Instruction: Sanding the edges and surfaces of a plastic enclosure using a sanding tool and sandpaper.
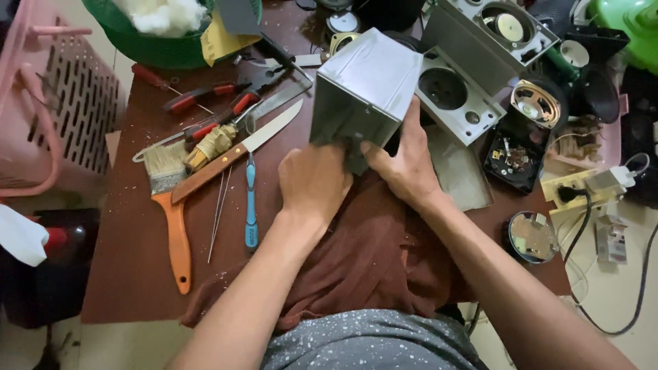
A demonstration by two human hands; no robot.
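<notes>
Grey speaker casing, a hollow box tilted with its open end toward the person, sits above a reddish-brown cloth on the brown table. Left hand is pressed closed against its lower edge; right hand wraps the right lower corner, fingers curled around it. Just left lie a blue screwdriver, a knife and an orange-handled paintbrush
</notes>
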